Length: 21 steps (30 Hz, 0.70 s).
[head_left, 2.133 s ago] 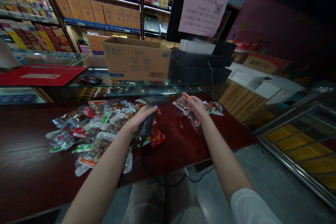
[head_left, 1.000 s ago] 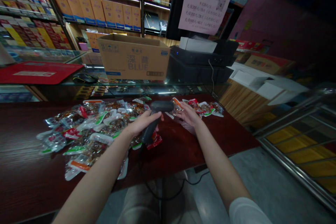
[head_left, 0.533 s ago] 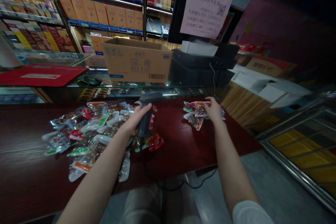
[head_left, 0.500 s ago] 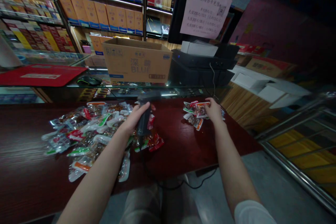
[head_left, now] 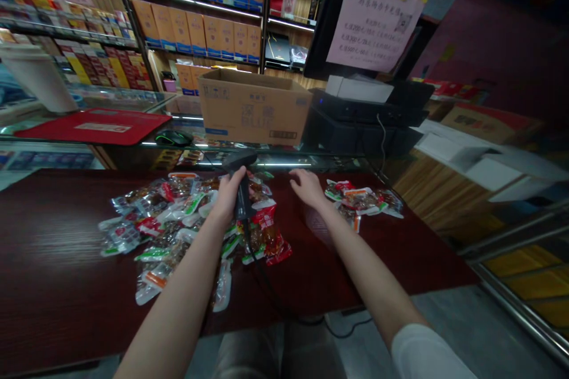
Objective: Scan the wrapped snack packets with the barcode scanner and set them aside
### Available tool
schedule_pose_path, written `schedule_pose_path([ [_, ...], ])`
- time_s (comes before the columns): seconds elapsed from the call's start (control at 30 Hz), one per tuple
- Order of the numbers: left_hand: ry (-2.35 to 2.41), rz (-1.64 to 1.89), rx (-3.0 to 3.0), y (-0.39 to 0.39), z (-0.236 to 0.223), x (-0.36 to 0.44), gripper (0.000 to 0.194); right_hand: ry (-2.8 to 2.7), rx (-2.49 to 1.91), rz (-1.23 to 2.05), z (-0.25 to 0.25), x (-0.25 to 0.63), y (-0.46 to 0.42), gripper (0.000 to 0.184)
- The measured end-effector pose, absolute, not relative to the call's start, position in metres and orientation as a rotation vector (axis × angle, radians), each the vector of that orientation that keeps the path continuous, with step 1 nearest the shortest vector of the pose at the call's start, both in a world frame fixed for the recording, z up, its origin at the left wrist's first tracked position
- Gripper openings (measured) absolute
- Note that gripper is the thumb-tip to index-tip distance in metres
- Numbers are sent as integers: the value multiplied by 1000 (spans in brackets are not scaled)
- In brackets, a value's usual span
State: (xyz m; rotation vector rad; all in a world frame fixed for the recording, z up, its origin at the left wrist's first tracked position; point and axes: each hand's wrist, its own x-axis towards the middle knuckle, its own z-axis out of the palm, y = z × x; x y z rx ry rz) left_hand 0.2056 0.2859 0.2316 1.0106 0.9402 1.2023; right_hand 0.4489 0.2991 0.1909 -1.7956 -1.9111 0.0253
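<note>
My left hand (head_left: 227, 194) is wrapped round the handle of a dark barcode scanner (head_left: 243, 201), whose cable runs down past the table's front edge. Below and left of it lies a wide pile of clear snack packets (head_left: 171, 222) with green, orange and red labels. One red packet (head_left: 269, 237) rests at the pile's right side. My right hand (head_left: 306, 187) hovers over the dark red table (head_left: 311, 272), fingers loosely curled forward and nothing seen in them. To its right sits a smaller group of snack packets (head_left: 367, 200).
A cardboard box (head_left: 255, 109) stands on the glass counter behind the table. Left of it are a computer mouse (head_left: 173, 138), a red mat (head_left: 95, 126) and a white cup (head_left: 40, 77). At right stand a black printer-like machine (head_left: 355, 124) and a metal railing (head_left: 524, 308).
My right hand has let go of a packet at the right group and moved left towards the middle. The left hand still holds the scanner. The whole view has shifted right.
</note>
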Motion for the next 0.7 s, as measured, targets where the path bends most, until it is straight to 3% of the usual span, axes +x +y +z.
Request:
schedule_pose_path([
  [0.07, 939, 1192, 1005, 286, 230, 206, 37, -1838, -1879, 369, 183, 425, 332, 29],
  [0.23, 962, 1117, 1048, 286, 227, 203, 39, -1777, -2001, 411, 169, 398, 375, 53],
  [0.47, 910, 1127, 1040, 288, 222, 206, 46, -1643, -2046, 492, 161, 406, 378, 46],
  [0.7, 762, 1026, 1046, 283, 226, 209, 48, -1220, -1375, 768, 171, 432, 338, 52],
])
